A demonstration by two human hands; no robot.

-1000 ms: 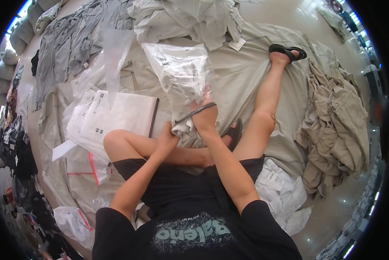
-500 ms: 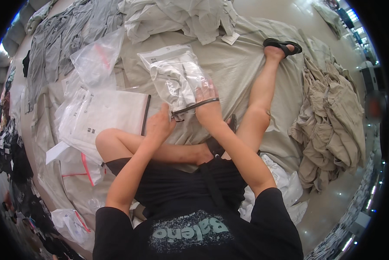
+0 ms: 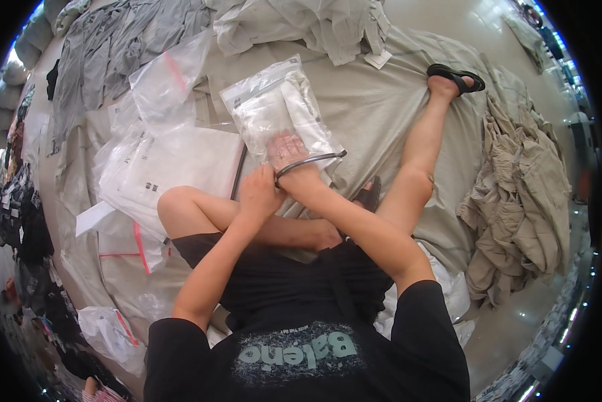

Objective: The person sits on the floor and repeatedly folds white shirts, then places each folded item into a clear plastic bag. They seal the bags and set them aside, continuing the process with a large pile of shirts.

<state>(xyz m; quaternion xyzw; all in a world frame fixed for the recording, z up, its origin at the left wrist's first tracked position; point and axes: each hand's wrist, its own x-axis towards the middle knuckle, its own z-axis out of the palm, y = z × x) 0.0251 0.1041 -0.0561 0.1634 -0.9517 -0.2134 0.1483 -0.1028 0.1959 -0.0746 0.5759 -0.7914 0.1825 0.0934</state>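
A clear plastic zip bag point(image 3: 257, 110) lies in front of me with a folded white garment point(image 3: 301, 107) inside. Its mouth, edged by a dark strip point(image 3: 321, 158), faces me. My right hand point(image 3: 291, 157) reaches through that mouth, fingers stretched out flat under the film near the bag's left side. At the left corner of the mouth, my left hand point(image 3: 260, 191) has its fingers closed on the bag's edge. Just left of the bag rests a stack of similar flat bags point(image 3: 187, 157) with a dark strip along one side.
Loose clear bags with red strips point(image 3: 140, 248) lie at my left, another point(image 3: 113, 335) lower down. Grey clothes point(image 3: 126, 47) are heaped far left, pale clothes point(image 3: 287, 27) at the far middle, beige clothes point(image 3: 515, 214) at right. A beige cloth point(image 3: 374, 100) covers the floor beneath.
My right hand has moved left inside the bag, from its right side to its left corner. The bag has turned slightly, and its garment lies more to the right. The view has shifted a little.
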